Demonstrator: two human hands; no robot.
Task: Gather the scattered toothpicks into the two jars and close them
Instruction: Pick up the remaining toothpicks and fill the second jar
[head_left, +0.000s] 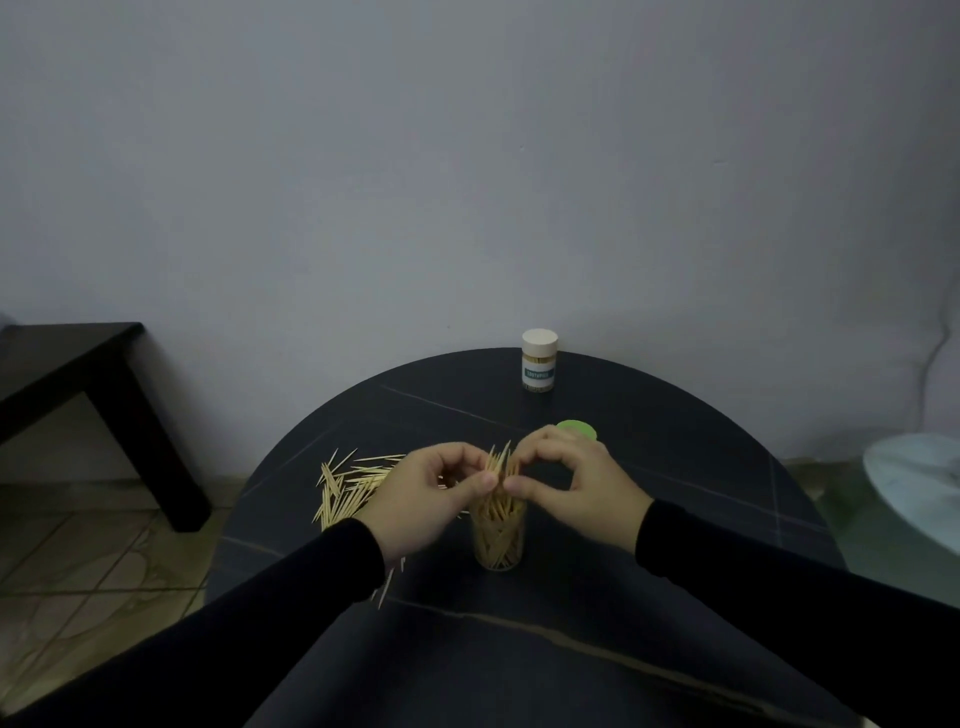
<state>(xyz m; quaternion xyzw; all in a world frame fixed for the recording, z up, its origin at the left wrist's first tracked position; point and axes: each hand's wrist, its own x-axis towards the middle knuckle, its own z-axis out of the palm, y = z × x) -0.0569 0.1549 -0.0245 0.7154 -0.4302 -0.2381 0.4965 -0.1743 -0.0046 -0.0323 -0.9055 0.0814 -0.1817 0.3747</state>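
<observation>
A clear open jar (498, 540) stands upright near the middle of the round black table (649, 467), packed with toothpicks. A bundle of toothpicks (500, 460) sticks up out of its mouth. My left hand (436, 493) and my right hand (566, 478) meet above the jar, and both pinch this bundle from either side. A loose pile of toothpicks (348, 488) lies on the table left of my left hand, and a few toothpicks (387, 587) lie under my left wrist. A second jar (540, 360) with a pale lid on stands at the far edge. A green lid (577, 430) lies behind my right hand, partly hidden.
A low black side table (78, 374) stands on the tiled floor at the left. A pale round object (914, 478) sits at the right edge of view. A grey wall rises right behind the table.
</observation>
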